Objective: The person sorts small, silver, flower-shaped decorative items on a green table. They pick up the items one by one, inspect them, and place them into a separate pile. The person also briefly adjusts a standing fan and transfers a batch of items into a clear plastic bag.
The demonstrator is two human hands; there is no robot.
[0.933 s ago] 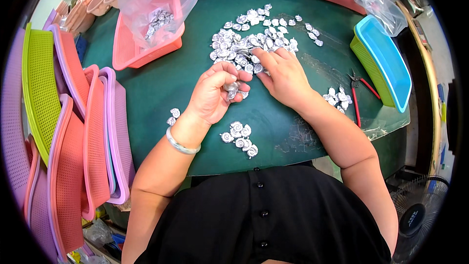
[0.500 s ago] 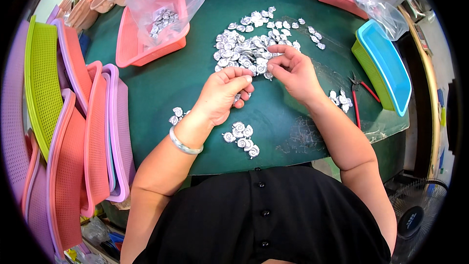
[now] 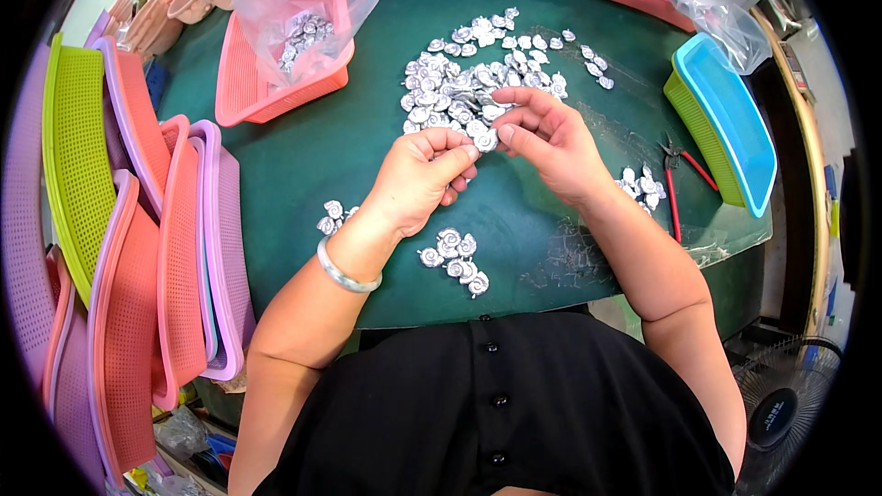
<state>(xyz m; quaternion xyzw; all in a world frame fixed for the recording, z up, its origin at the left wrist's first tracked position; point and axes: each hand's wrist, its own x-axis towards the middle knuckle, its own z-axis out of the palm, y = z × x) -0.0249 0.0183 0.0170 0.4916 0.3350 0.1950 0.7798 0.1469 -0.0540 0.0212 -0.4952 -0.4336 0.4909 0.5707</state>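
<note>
Head view: a silver swirl (image 3: 485, 141) by the near side of its pile (image 3: 441, 96)

The right hand (image 3: 551, 142) seems to pinch the right edge of the silver swirl with its thumb and a finger. The left hand (image 3: 427, 174) is at the left edge. Its thumb and first finger are close together, but I cannot tell if that grip is clamped on anything. The swirl is between the two hands, over the green desk (image 3: 322, 156).

It looks light and hard, like metal, so it should not squash. Its shiny skin may be a bit slippery, and any thin bits that stick out could bend. The round edge looks like the best place to hold it, with a soft pinch.

A small bunch (image 3: 457, 268) of swirls lies on the near side. Red pliers (image 3: 672, 193) lie to the right.
</note>
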